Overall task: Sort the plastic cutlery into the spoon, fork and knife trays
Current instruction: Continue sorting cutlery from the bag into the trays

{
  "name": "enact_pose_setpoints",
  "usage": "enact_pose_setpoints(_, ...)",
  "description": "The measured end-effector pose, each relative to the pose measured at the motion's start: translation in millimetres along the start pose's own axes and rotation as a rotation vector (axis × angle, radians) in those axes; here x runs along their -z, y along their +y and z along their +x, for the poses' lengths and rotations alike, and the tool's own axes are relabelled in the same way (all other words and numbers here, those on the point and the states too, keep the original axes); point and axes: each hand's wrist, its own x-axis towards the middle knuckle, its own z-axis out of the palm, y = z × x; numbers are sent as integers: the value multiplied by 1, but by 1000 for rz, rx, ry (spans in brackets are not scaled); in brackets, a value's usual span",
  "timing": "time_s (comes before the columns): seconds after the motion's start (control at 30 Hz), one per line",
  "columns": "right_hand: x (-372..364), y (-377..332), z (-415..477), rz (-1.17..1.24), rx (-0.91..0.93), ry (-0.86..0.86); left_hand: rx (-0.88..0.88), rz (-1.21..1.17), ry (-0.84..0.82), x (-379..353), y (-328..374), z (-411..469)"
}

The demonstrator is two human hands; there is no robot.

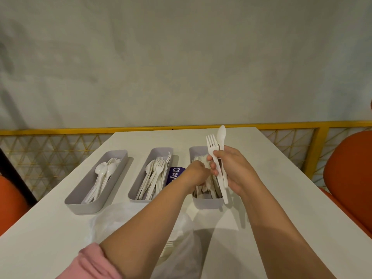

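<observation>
Three grey trays stand side by side on the white table. The left tray (76, 195) holds white spoons. The middle tray (141, 174) holds forks, with a spoon among them. My right hand (237, 170) is raised over the right tray (207, 205) and grips a white fork (211, 144) and a white spoon (221, 133), both pointing up. My left hand (196, 174) reaches into the right tray with its fingers curled down among the white cutlery there; what it holds is hidden.
A clear plastic bag (112, 220) with a few white forks inside lies on the table in front of the trays, under my left forearm. A purple label (174, 175) lies between the middle and right trays. Orange chairs (350, 178) flank the table; a yellow railing runs behind.
</observation>
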Motion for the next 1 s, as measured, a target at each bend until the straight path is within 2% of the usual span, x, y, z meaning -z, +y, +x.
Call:
enact_pose_setpoints(0.2, 0, 1, -1, -43, 27, -8, -127, -156, 14, 12, 1, -20)
enact_pose_setpoints(0.33, -2, 1, -3, -10, 11, -22, -81, -271, -171, 20, 0, -41)
enact_pose_setpoints(0.47, -4, 3, -3, 3, 14, -24, -39, -327, -470, 31, -4, -56)
enact_pose_setpoints(0.57, -4, 3, -4, 13, 37, -31, -93, -342, -538, 35, -6, -61)
enact_pose_setpoints(0.8, -7, 5, -3, 21, 59, -56, -110, -387, -386, 46, -15, -64)
enact_pose_setpoints(0.9, -7, 4, -2, 10, 40, -8, -58, -419, -144, 62, -21, -57)
enact_pose_setpoints(1.0, -9, 3, -5, -38, 39, -20, 54, -338, 114, 84, -32, -45)
